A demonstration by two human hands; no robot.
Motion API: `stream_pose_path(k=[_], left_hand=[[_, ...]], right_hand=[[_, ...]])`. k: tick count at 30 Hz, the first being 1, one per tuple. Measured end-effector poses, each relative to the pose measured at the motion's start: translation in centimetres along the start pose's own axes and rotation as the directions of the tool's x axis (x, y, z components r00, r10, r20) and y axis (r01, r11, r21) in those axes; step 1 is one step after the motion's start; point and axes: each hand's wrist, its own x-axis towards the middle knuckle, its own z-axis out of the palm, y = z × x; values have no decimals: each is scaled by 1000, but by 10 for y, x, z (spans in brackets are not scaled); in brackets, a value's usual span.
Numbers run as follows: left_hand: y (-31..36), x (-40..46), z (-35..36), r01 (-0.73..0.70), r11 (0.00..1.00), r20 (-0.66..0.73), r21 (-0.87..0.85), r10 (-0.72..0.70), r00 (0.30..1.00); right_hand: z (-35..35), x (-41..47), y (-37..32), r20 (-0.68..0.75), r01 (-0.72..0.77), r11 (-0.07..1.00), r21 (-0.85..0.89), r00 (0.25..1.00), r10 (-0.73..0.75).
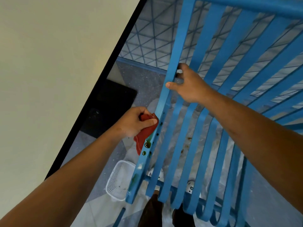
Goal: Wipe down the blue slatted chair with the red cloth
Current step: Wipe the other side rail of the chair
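We are gripping the red cloth (pixel 144 135) in our left hand (pixel 136 122), pressing it to the blue slatted chair (pixel 218 99); right hand (pixel 188 84) clasping its side rail.

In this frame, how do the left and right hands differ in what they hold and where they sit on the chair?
The left hand grips the bunched red cloth against the chair's outer rail; the right hand holds no cloth and grips the bare rail of the blue chair. The left hand sits lower, just above dark green spots; the right hand sits higher. Both work the same outer rail.
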Motion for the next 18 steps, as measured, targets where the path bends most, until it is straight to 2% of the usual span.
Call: stream_pose_path(k=[2,7,10,12,18], left_hand=[[8,4,1,-35,999,-8,34,36,999],[25,28,5,-83,995,-164,58,91,982],[25,30,9,-83,995,-197,60,93,976],[22,22,10,-59,996,-183,67,70,981],[1,-13,8,5,993,-20,122,-2,1000]], right_hand=[[1,0,2,-10,-5,1000,2,1000,5],[2,0,3,-22,4,1000,17,1000,-4],[1,-1,2,-11,6,1000,20,1000,-6],[0,-2,0,-5,8,1000,22,1000,-8],[-1,-4,-1,-4,11,1000,11,1000,-11]])
